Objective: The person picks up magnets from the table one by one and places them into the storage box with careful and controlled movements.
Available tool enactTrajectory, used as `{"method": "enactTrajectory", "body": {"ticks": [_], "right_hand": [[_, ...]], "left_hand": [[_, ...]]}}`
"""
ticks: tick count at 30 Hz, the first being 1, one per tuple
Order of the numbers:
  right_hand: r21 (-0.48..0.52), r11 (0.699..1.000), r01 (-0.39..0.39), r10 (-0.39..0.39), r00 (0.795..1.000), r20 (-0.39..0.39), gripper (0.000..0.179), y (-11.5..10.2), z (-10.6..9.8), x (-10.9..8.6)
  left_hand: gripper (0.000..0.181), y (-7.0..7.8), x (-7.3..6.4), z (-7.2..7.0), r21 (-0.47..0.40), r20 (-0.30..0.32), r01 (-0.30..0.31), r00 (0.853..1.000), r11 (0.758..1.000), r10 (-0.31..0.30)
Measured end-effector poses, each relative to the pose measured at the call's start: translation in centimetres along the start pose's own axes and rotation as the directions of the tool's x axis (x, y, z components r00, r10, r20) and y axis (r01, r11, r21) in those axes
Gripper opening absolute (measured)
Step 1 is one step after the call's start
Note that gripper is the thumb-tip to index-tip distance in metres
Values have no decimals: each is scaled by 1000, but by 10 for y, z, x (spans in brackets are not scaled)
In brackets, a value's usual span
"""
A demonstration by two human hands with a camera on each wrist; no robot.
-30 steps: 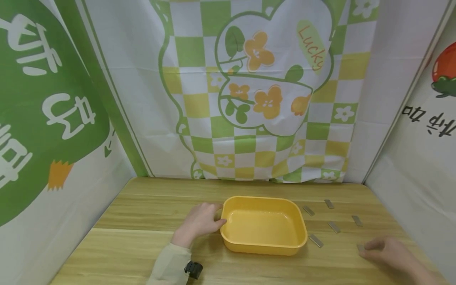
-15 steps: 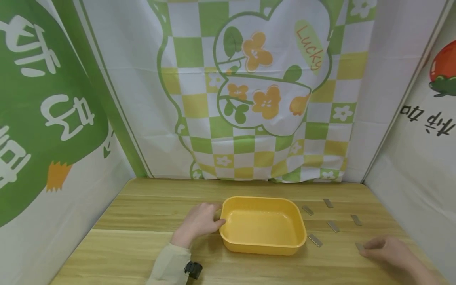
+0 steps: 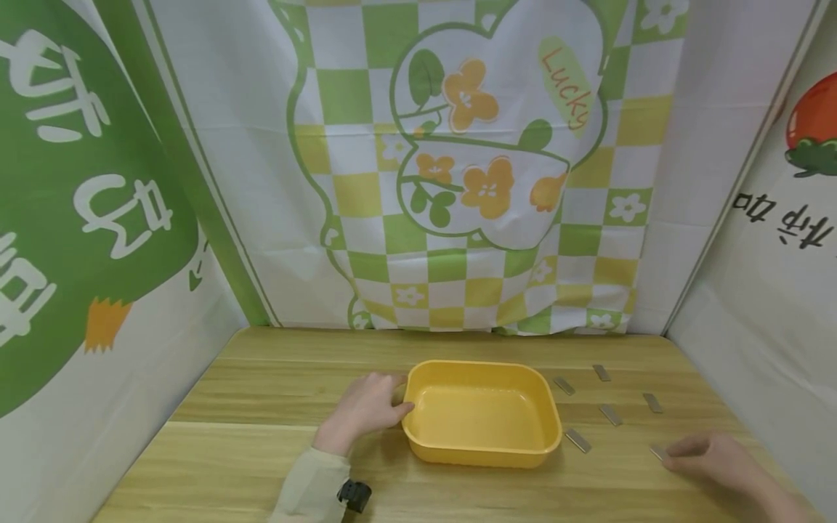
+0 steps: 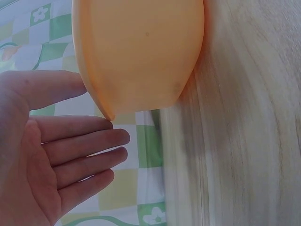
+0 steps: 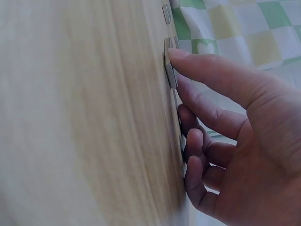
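Note:
A yellow plastic basin (image 3: 484, 456) rests on the table, nothing lying in it. At its left end, my left hand (image 3: 365, 407) holds the rim, thumb at the edge; in the left wrist view the other fingers (image 4: 87, 146) stretch out straight below the rim. Far to the right, my right hand (image 3: 713, 459) pinches a small flat grey metal strip (image 3: 657, 452) between thumb and index finger. The right wrist view has this strip (image 5: 169, 63) tilted at the tabletop, the remaining fingers curled loosely.
Several similar metal strips lie scattered right of the basin, among them a near strip (image 3: 578, 440), a middle strip (image 3: 610, 415) and a far strip (image 3: 601, 373). Printed cloth (image 3: 458, 290) hangs behind the wooden table (image 3: 275, 392), with cloth walls at both sides.
In the right fingers the metal strip has tipped a little and shows narrower now. The left hand and the basin have stayed in place; the head view has shifted slightly.

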State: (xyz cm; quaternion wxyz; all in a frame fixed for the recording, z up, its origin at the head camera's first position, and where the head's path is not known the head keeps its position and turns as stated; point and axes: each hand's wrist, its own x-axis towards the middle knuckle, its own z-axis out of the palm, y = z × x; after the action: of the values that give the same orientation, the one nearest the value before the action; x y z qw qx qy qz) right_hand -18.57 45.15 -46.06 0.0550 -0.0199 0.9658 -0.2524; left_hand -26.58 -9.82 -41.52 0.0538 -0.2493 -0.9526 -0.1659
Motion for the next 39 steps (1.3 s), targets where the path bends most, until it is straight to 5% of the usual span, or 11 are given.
{"method": "enactTrajectory", "body": {"ticks": [25, 39], "right_hand": [[75, 997, -9, 6, 999, 43, 34, 8, 1, -4], [44, 999, 8, -8, 1000, -1, 33, 9, 1, -3]], "left_hand": [[46, 1, 0, 0, 0, 5, 10, 1000, 1000, -10], [47, 0, 0, 1, -4, 1, 14, 1000, 1000, -14]]}}
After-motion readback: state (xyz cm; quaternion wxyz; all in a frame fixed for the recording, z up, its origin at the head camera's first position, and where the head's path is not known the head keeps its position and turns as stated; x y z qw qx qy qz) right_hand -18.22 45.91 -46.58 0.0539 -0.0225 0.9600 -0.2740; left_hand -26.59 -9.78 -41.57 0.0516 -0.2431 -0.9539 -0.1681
